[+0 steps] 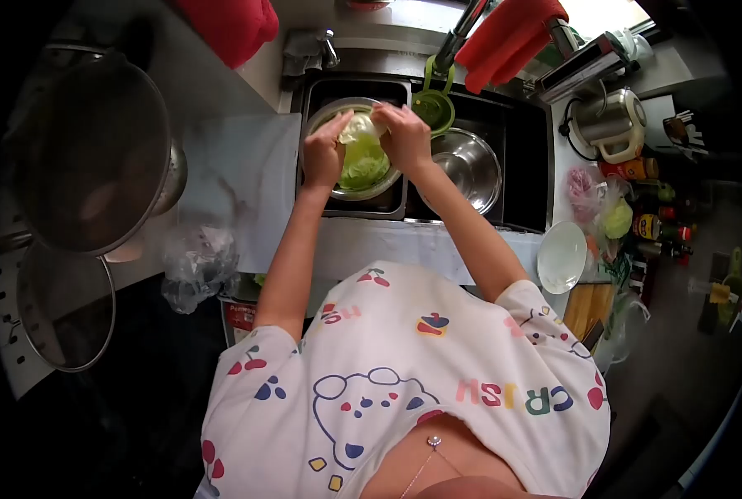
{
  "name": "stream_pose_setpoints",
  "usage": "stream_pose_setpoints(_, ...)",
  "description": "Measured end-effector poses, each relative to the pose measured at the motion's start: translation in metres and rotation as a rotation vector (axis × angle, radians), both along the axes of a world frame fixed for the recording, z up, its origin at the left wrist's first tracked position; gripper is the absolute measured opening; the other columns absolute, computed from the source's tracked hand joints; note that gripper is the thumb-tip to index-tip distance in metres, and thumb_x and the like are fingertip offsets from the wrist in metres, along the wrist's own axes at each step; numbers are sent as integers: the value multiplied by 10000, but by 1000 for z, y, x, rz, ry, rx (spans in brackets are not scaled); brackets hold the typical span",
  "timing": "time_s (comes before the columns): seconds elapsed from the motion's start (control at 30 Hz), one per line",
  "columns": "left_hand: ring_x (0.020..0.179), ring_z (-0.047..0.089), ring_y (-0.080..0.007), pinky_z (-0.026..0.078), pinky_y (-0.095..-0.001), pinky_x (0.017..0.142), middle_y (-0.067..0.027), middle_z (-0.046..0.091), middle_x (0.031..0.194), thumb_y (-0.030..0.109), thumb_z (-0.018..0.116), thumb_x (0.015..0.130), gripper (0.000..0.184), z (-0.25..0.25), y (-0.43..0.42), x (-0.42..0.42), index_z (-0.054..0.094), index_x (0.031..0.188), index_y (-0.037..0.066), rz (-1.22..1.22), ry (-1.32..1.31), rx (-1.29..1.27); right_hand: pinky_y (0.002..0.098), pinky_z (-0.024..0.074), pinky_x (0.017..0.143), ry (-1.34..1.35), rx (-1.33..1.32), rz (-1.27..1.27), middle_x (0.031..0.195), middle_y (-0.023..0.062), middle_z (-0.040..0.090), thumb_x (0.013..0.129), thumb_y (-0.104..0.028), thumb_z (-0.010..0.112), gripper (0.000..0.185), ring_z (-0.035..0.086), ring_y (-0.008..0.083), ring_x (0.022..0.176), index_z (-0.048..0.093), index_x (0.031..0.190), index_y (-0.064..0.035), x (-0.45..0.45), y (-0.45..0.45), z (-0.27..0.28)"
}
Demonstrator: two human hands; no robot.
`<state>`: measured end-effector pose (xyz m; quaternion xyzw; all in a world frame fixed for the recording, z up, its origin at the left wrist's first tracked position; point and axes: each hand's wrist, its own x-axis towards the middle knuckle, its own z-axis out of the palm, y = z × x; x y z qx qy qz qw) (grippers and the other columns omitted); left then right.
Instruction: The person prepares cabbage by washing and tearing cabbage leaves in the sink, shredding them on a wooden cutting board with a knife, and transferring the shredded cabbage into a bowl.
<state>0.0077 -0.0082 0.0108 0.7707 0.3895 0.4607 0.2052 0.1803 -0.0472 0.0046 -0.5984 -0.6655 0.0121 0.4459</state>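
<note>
Over the left basin of the sink, my left hand and my right hand are closed on a pale lettuce leaf, one at each side of it. The fingers are partly blurred. Below them, torn green lettuce lies in a round bowl set in that basin. My hands and forearms hide parts of the bowl's rim. To the right of my right hand stand a green strainer and a shiny steel bowl in the right basin.
A white bowl sits at the counter's right edge, near bagged vegetables, sauce bottles and an electric kettle. On the left are a crumpled plastic bag and a large pan lid. Red cloth hangs beside the tap.
</note>
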Motion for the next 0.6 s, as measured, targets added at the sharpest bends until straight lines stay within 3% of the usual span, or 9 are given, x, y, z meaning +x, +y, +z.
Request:
stream_pose_setpoints(0.03, 1120, 685, -273, 541, -358, 946, -136, 707, 1189, -68, 567, 817, 446, 0, -2, -2, 711, 1210, 87, 9, 13, 15, 469, 526, 978, 3, -99, -12, 1132, 48, 720, 716, 33, 671, 305, 690, 265, 1031, 676, 975, -127, 1, 8, 0)
stream_pose_setpoints(0.17, 1070, 706, -270, 555, -356, 908, -134, 717, 1159, -24, 615, 839, 408, 26, -9, -2, 719, 1211, 108, 65, -27, 44, 479, 513, 997, -37, 146, -11, 1163, 60, 718, 728, 20, 672, 268, 688, 268, 1036, 680, 960, -114, -8, -19, 57)
stream_pose_setpoints(0.3, 1055, 712, -263, 559, -359, 892, -130, 721, 1153, -18, 602, 841, 408, -14, 10, -3, 718, 1213, 104, -43, 130, -51, 494, 503, 1000, 14, -82, -7, 1109, 36, 722, 747, -17, 656, 227, 697, 270, 978, 669, 957, -101, 4, 4, -3)
stream_pose_setpoints(0.33, 1059, 711, -257, 559, -355, 886, -134, 722, 1153, -21, 591, 838, 419, 2, 8, -1, 716, 1218, 101, -27, 93, 20, 500, 499, 1006, -63, 1, -26, 1125, 37, 717, 745, -18, 660, 229, 697, 269, 975, 669, 957, -102, 0, 0, 16)
stream_pose_setpoints(0.37, 1105, 686, -291, 544, -367, 961, -160, 705, 1164, -122, 525, 786, 497, 15, 3, 1, 719, 1195, 83, 21, -1, 3, 498, 495, 1012, -51, 85, -38, 1119, 33, 719, 745, -20, 662, 226, 697, 263, 974, 667, 956, -102, -4, -7, 33)
stream_pose_setpoints(0.43, 1117, 682, -285, 543, -362, 964, -161, 704, 1166, -120, 526, 791, 489, 42, -12, -3, 718, 1194, 80, 14, -83, -68, 497, 489, 1020, -53, 217, -12, 1115, 35, 718, 749, -14, 653, 227, 696, 264, 976, 662, 957, -103, -9, -19, 65)
stream_pose_setpoints(0.47, 1128, 675, -290, 539, -365, 970, -166, 698, 1176, -116, 523, 796, 494, 32, -9, 0, 719, 1198, 93, 3, -110, -36, 499, 482, 1024, -30, 261, -7, 1108, 20, 722, 743, -4, 645, 253, 696, 243, 978, 663, 970, -116, -9, -18, 60)
stream_pose_setpoints(0.57, 1139, 666, -292, 534, -371, 976, -172, 693, 1184, -120, 538, 779, 513, -14, 9, -6, 714, 1209, 99, -62, 189, -78, 496, 476, 1025, -75, -127, -62, 1090, -1, 726, 741, -9, 650, 270, 695, 220, 989, 670, 982, -131, 5, 1, -12)
stream_pose_setpoints(0.6, 1131, 665, -302, 532, -384, 968, -175, 694, 1173, -117, 531, 771, 517, -3, 4, -4, 714, 1205, 98, -53, 132, 0, 489, 464, 1032, -103, 50, -64, 1040, -11, 727, 747, -16, 653, 272, 692, 212, 978, 672, 987, -140, 4, -4, -2)
